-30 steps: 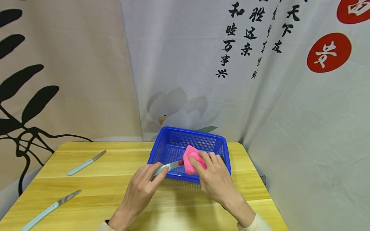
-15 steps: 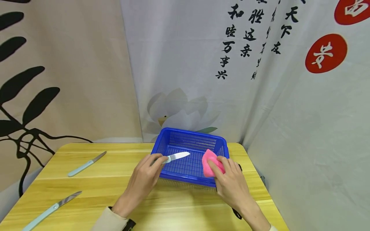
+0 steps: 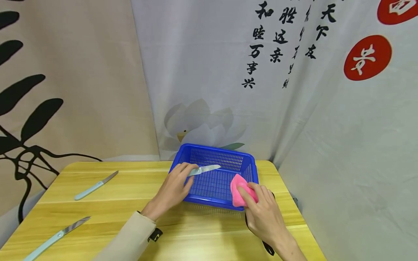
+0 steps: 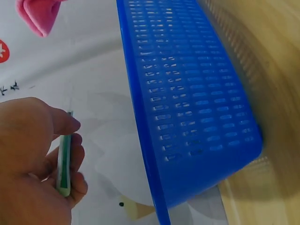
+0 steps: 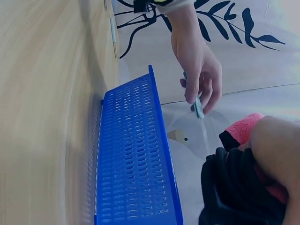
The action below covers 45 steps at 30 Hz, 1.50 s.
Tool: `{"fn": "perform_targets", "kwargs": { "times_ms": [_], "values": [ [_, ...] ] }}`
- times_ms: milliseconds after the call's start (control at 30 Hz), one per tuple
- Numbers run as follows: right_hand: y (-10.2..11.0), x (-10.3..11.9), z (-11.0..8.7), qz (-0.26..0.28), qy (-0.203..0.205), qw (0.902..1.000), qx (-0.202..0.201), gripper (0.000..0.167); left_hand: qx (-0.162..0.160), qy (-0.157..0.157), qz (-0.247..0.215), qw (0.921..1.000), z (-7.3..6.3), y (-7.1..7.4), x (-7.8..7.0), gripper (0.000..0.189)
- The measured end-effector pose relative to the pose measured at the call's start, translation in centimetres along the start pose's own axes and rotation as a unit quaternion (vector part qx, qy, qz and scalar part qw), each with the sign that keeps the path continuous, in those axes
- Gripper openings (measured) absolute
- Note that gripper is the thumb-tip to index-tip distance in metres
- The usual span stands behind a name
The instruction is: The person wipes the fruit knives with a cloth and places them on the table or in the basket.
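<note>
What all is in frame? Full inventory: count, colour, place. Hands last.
Held knife: 1, pale green handle, in left grip, over basket in head view
Far knife: 1, pale green handle, table left
Near knife: 1, pale green handle, table left
Basket: 1, blue, on table
Cloth: 1, pink, in right grip
Black fabric: black, below right grip; count unclear
Table: 1, yellowish wood, below
Curtain: pale, printed, behind and right; panel count unclear
Sleeve: 1, beige, left arm
Wristband: 1, black, left wrist
Left grip: 1, bare, pinching held knife
Right grip: 1, bare, pinching cloth
</note>
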State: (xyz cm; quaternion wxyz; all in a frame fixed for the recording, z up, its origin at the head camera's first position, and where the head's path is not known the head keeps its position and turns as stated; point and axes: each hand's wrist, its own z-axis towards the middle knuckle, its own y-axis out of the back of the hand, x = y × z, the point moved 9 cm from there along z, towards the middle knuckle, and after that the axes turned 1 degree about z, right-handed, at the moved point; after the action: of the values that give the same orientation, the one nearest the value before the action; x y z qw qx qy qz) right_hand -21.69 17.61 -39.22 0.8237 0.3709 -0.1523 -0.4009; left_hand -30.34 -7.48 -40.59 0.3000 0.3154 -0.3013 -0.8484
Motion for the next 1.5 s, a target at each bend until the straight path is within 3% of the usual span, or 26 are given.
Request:
{"fn": "perform_targets", "kwargs": {
  "times_ms": [300,533,733,967,1133,1500],
  "values": [
    [-0.2,0.2,-0.3,0.001,0.000,1.0000,0.005,0.059,0.065,0.027,0.007,0.9975,0.7,-1.9,0.7,0.068],
    [-0.3,0.2,-0.6,0.006,0.005,1.0000,0.004,0.063,0.112,0.059,0.031,0.9915,-0.3,-2.4,1.4,0.090],
    [-0.5,0.6,-0.4,0.016,0.010,0.9998,0.006,0.063,0.136,0.072,0.050,0.9868,-1.8,-1.7,1.9,0.095],
    [-1.0,1.4,-0.2,0.035,0.021,0.9991,0.015,0.064,0.135,0.086,0.059,0.9854,-4.3,0.1,2.8,0.093],
    [-1.4,2.7,0.1,0.053,0.048,0.9975,-0.001,0.068,0.140,0.112,0.063,0.9818,-6.8,1.9,4.1,0.094],
    [-3.1,5.5,0.9,0.083,0.084,0.9930,0.004,0.060,0.084,0.146,0.120,0.9783,-14.1,8.8,8.9,0.094]
  ]
}}
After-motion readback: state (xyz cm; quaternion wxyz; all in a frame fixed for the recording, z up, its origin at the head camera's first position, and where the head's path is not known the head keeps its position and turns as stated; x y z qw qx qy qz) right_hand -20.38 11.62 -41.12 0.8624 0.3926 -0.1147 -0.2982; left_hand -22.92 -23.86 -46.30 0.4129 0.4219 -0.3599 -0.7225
